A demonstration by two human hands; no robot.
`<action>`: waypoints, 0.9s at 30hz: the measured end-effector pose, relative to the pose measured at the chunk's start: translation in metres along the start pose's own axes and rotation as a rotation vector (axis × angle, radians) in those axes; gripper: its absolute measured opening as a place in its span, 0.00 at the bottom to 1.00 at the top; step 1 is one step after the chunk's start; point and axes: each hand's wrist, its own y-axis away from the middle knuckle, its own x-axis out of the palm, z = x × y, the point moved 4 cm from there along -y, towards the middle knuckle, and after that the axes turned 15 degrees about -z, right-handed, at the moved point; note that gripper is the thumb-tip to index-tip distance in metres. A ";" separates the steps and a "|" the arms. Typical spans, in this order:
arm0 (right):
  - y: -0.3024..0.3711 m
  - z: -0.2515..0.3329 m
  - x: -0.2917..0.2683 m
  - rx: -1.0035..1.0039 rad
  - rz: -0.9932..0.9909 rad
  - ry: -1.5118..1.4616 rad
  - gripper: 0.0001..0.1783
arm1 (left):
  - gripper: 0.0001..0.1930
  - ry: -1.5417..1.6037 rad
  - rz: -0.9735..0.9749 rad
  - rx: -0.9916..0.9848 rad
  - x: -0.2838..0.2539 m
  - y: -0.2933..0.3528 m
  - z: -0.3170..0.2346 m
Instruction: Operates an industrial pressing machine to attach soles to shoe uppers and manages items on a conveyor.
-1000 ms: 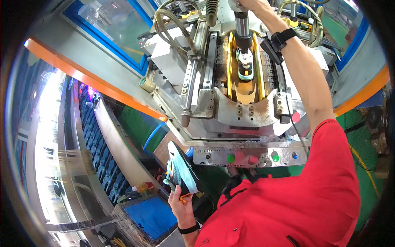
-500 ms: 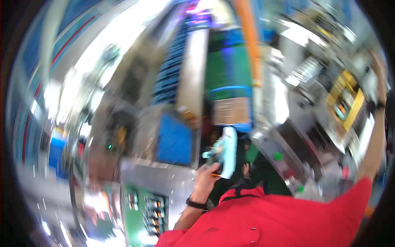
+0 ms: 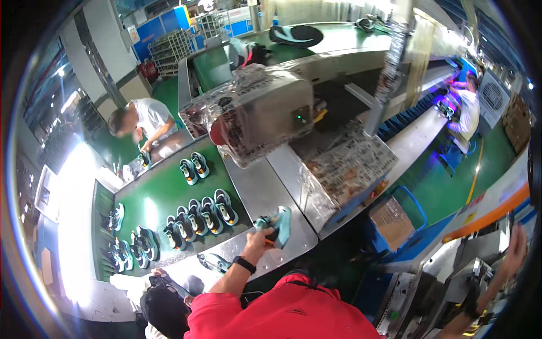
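Note:
Out in front of me, my left hand grips a sneaker with a pale teal sole and dark upper. The sneaker is tilted, sole edge toward the right, above the metal border of a green conveyor belt. Far to the right, my right hand is raised with its fingers stretched out and nothing in it. It is nearest to an orange bar on a machine. On the belt left of the held sneaker stand several similar sneakers in a row, with more along the belt's left side.
A film-wrapped machine stands beyond the belt. A blue bin with a cardboard box is at right. Co-workers in white are at the far left and far right; another dark-haired person is close at lower left.
My view has swung left, bringing the belt with its sneakers into full sight. The sneaker stays in my left hand, now over the metal border. My right arm appears lower at the right.

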 end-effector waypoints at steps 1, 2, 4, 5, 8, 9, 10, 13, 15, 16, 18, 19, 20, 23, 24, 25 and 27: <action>-0.018 0.083 0.054 0.113 0.057 -0.281 0.20 | 0.12 0.030 -0.040 0.012 0.004 -0.016 -0.021; -0.037 0.148 0.104 -0.001 0.111 -0.247 0.19 | 0.12 0.060 -0.061 0.094 0.002 -0.032 -0.041; -0.067 0.305 0.208 -0.455 0.237 -0.325 0.24 | 0.14 0.062 -0.126 0.106 -0.033 -0.087 -0.069; -0.078 0.370 0.240 -0.673 0.236 -0.284 0.26 | 0.12 0.094 -0.179 0.085 -0.038 -0.108 -0.087; -0.072 0.556 0.316 -0.950 0.344 -0.509 0.32 | 0.13 0.223 -0.294 0.207 -0.045 -0.173 -0.139; -0.069 0.602 0.334 -1.078 0.346 -0.571 0.35 | 0.13 0.224 -0.339 0.219 -0.054 -0.212 -0.148; -0.061 0.643 0.356 -1.162 0.353 -0.598 0.37 | 0.12 0.254 -0.369 0.219 -0.057 -0.241 -0.160; -0.037 0.738 0.410 -1.410 0.331 -0.711 0.38 | 0.13 0.191 -0.487 0.290 -0.090 -0.312 -0.196; -0.024 0.771 0.451 -1.494 0.378 -0.782 0.32 | 0.13 0.087 -0.597 0.328 -0.083 -0.327 -0.237; -0.030 0.777 0.445 -1.524 0.376 -0.721 0.32 | 0.15 0.032 -0.568 0.344 -0.064 -0.367 -0.249; -0.030 0.790 0.467 -1.510 0.456 -0.810 0.26 | 0.28 -0.171 -0.694 0.643 -0.078 -0.405 -0.271; -0.025 0.796 0.473 -1.519 0.470 -0.813 0.26 | 0.33 -0.275 -0.818 0.871 -0.078 -0.409 -0.281; -0.023 0.801 0.474 -1.475 0.454 -0.835 0.26 | 0.39 -0.283 -0.776 0.893 -0.093 -0.433 -0.277; -0.015 0.811 0.486 -1.462 0.400 -0.853 0.25 | 0.46 -0.407 -0.693 0.952 -0.078 -0.443 -0.260; -0.007 0.819 0.495 -1.477 0.349 -0.937 0.25 | 0.47 -0.455 -0.711 0.967 -0.105 -0.430 -0.241; -0.015 0.812 0.491 -1.496 0.276 -0.937 0.24 | 0.48 -0.477 -0.663 1.018 -0.094 -0.422 -0.230; -0.022 0.806 0.479 -1.489 0.177 -0.921 0.24 | 0.47 -0.359 -0.485 1.075 -0.048 -0.390 -0.192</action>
